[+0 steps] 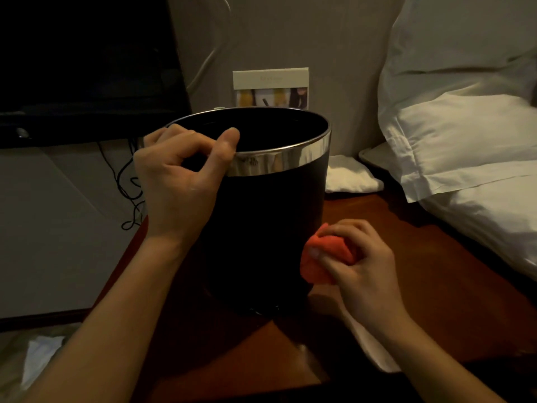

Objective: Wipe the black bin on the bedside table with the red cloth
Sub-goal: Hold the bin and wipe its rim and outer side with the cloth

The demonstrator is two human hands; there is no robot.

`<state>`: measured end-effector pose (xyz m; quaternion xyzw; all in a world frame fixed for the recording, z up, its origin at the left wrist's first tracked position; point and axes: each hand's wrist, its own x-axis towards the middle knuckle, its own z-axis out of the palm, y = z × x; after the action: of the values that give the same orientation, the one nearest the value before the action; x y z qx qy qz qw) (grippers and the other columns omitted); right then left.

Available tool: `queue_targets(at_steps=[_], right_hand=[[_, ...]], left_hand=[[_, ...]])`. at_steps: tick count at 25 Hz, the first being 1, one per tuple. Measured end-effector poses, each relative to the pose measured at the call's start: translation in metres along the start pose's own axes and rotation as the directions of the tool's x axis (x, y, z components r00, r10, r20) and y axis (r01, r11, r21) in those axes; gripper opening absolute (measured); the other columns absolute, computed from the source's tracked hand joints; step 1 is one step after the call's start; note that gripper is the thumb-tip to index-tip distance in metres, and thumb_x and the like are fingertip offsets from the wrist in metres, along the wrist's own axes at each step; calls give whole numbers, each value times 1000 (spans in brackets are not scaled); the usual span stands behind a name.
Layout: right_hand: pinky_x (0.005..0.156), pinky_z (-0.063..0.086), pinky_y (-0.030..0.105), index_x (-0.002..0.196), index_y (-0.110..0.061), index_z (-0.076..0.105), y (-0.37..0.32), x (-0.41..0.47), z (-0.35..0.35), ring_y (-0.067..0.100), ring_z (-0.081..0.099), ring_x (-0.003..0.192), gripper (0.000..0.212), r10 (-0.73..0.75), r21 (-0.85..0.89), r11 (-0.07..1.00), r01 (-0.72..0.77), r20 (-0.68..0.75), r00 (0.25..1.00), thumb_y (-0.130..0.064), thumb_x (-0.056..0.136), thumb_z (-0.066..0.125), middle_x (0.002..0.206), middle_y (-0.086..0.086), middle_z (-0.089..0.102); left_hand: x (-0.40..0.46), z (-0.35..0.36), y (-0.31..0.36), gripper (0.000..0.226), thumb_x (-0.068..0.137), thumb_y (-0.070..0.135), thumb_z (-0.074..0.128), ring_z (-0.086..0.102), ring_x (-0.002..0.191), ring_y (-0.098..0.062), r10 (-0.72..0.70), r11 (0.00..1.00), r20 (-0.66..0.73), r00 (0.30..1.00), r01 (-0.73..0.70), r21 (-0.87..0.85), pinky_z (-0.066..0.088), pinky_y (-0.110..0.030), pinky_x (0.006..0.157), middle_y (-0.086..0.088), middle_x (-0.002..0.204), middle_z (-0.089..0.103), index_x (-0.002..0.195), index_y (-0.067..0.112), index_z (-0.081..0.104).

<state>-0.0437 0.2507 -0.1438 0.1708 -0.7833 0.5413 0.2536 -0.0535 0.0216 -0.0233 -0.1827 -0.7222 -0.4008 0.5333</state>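
The black bin with a shiny silver rim stands upright on the brown bedside table. My left hand grips the rim on the bin's left side, thumb on the silver band and fingers curled over the edge. My right hand holds the bunched red cloth and presses it against the bin's lower right wall. The bin's inside is dark.
White pillows and bedding lie close on the right. A folded white cloth lies behind the bin, and a card leans on the wall. Black cables hang at the left. A white paper lies under my right wrist.
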Motion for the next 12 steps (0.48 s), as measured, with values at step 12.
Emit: queue_targets(at_steps=[12], right_hand=[[79, 44, 11, 92, -21, 74, 12, 4, -3, 1, 60, 95, 24, -37, -79, 996, 34, -37, 999, -9, 75, 85, 100, -9, 61]], left_hand=[[11, -12, -9, 32, 90, 29, 64, 48, 56, -7, -110, 985, 99, 989, 122, -120, 39, -27, 61, 18, 55, 54, 58, 34, 62]])
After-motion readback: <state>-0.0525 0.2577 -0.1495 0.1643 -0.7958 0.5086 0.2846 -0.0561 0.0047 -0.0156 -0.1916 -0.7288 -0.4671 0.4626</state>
